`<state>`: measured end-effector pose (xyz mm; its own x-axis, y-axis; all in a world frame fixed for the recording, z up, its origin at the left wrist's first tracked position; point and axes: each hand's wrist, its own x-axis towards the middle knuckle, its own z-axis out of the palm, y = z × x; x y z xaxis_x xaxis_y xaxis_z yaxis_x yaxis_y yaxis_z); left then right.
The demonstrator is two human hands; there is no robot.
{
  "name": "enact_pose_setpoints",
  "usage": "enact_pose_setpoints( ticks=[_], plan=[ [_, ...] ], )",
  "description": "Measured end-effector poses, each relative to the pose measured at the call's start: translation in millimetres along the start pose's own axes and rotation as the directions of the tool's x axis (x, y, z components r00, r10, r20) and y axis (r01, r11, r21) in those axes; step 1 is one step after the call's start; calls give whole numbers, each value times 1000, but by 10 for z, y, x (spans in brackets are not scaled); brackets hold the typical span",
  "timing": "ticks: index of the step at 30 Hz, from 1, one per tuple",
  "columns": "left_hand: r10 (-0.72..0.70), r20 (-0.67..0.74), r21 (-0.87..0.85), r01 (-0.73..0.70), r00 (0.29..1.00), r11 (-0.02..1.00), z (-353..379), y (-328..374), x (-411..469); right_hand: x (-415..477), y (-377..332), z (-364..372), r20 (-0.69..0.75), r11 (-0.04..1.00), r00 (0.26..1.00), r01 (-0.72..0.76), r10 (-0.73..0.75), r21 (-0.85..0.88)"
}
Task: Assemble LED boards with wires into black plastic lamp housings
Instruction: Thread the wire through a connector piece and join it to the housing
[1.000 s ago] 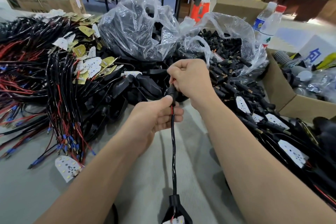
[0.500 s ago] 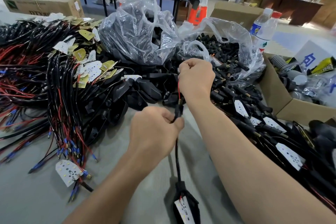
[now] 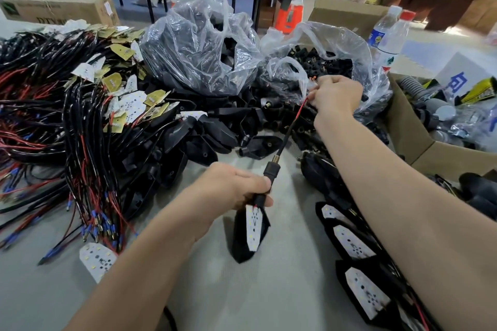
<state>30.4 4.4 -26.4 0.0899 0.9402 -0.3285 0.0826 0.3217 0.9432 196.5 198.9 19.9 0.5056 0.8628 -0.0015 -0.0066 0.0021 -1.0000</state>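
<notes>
The black lamp housing (image 3: 242, 247), white LED board (image 3: 254, 228) in it, hangs at lower centre, its neck gripped by the left hand (image 3: 228, 188); its wire (image 3: 289, 131) runs taut up and right to the right hand (image 3: 336, 94), which pinches the red lead; that diagonal is the pull line, left hand nearer; half a second ago the hands were closer and the housing hung lower; finished housings (image 3: 357, 285) lie lower right.

The left hand (image 3: 228, 188) and right hand (image 3: 333, 94) are bare. The left forearm (image 3: 139, 271) and right forearm (image 3: 403, 196) behind them are uncovered to the frame's edge. The left thumbnail (image 3: 267, 183) looks short.
</notes>
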Motion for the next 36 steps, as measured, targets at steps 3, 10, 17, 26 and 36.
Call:
enact_pose_setpoints(
  ticks=[3, 10, 17, 26, 36],
  plan=[
    [9, 30, 29, -10, 1000, 1000, -91, 22, 6, 73, -23, -37, -20, 998, 999, 40, -41, -55],
    [-32, 46, -57, 35, 998, 998, -99, -44, 10, -164, -6, -147, 248, 794, 937, 343, -247, -502],
    [-19, 33, 59, 17, 999, 998, -215, -56, 49, -1053, -294, -447, 967, 315, 92, 934, 240, -167],
    [88, 61, -59, -84, 994, 995, -495, -49, 14, -926, -335, -648, 927, 328, 362, 868, 98, -374],
    [123, -7, -41, -123, 992, 992, -442, -71, 37, -1072, -18, -981, 828, 449, 558, 751, -42, -484]
  ],
)
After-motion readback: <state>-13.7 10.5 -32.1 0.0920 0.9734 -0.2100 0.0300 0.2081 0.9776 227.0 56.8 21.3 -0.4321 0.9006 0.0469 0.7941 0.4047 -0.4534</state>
